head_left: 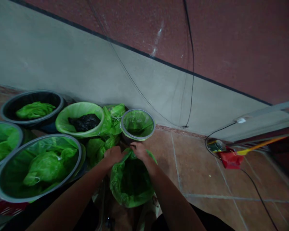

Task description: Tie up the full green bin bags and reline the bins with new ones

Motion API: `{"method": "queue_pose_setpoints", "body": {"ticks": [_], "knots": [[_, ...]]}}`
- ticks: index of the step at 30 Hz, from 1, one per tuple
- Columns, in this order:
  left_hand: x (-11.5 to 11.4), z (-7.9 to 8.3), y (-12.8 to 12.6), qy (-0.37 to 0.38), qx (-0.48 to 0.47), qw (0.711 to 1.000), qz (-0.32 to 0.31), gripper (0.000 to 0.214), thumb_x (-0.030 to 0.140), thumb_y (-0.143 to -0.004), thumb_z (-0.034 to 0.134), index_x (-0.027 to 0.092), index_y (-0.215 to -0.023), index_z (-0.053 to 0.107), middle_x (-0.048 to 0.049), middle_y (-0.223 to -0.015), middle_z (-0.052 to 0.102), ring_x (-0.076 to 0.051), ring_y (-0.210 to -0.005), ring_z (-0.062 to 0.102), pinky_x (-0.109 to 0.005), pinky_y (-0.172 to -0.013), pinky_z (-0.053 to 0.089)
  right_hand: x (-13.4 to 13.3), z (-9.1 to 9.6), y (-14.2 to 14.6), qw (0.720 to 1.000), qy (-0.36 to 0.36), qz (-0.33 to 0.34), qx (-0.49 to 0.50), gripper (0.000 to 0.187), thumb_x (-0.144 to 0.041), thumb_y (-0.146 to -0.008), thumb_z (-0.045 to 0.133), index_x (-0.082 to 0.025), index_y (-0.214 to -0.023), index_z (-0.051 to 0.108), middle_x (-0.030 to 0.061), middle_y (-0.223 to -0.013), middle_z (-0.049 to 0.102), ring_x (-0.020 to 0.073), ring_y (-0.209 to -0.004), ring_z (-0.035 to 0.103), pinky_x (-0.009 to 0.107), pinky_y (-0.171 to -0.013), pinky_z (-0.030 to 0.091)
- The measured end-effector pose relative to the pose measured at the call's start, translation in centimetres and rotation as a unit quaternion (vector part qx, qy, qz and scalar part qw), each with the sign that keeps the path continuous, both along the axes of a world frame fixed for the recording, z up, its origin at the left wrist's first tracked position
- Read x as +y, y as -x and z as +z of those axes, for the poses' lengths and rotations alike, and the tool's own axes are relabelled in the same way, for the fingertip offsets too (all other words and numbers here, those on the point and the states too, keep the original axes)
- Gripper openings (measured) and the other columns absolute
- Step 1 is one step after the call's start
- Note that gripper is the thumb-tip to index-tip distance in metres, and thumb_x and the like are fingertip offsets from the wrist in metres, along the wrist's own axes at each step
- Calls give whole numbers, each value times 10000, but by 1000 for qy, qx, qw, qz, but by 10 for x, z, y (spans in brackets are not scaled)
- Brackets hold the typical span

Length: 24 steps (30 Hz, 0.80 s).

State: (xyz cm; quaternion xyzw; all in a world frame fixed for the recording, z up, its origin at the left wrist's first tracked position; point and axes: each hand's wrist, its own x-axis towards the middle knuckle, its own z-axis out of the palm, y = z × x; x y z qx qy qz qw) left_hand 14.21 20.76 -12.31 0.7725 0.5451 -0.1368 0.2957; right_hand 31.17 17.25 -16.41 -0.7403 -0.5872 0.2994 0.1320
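A green plastic bag (132, 202) hangs over the rim of a bin on the floor in front of me, its mouth wide and its inside dark. My left hand (114, 156) is closed on the bag's far edge at the left. Close beside it, my right hand (139, 150) pinches the same edge, fingers curled. Just beyond my hands stands a small bin (138, 137) with a grey rim ring and a green liner. Crumpled green bags (96, 150) lie to the left of my left hand.
Larger lined bins stand at left, one (39, 198) holding a tied green bag (47, 166). Another bin (80, 105) has a black bag (84, 122) inside. A wall (62, 64) runs behind them. At right are a red dustpan (231, 159), a tin (216, 146) and a cable (257, 192).
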Motion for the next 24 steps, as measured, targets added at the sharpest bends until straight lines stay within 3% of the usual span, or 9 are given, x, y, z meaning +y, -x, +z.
{"method": "queue_pose_setpoints", "body": {"ticks": [2,4,9,13,20,24], "knots": [[3,-5,-5,-16,-21,1000,2,495,469,-982,331,138,-1099,681,-179,-1161,714,-281,-1131,666,-362,-914,502,-1,-3,0,1000,-8,15,-5,247,-196,-907,583,-233,-1091,744,36,-1162,745,180,-1082,685,278,-992,486],[3,-12,-8,-19,-39,999,0,482,417,-1002,280,170,-1055,691,-140,-1142,725,-237,-1096,678,-322,-902,498,-4,-5,-1,999,-22,24,-5,255,-183,-905,587,-224,-1105,740,39,-1158,747,178,-1088,684,278,-996,484],[-5,-25,-9,-28,-42,998,-25,400,468,-968,396,216,-1027,702,-104,-1120,736,-234,-1079,680,-307,-871,508,-10,-5,-3,998,-26,44,-26,276,-195,-895,612,-193,-1149,718,68,-1186,732,188,-1116,667,281,-1011,469],[-11,-30,-9,-51,-17,997,-45,301,358,-936,480,189,-1062,695,-129,-1108,737,-255,-1073,682,-329,-882,515,-11,-5,1,994,-19,73,-74,311,-151,-869,607,-208,-1157,709,60,-1185,725,190,-1105,654,265,-993,456],[-17,-22,-11,-35,-6,999,-23,281,259,-889,513,181,-1101,680,-136,-1135,736,-268,-1095,682,-337,-898,518,-3,-2,8,982,65,62,-164,254,-145,-834,588,-231,-1016,742,65,-1073,749,206,-1022,671,269,-892,470],[0,-11,-4,3,-34,999,-7,564,371,-762,686,152,-1275,606,-154,-1253,693,-283,-1162,654,-310,-927,508,-11,3,-13,982,73,22,-170,232,-178,-841,603,-241,-1004,755,47,-1014,765,197,-970,685,263,-836,482]]}}
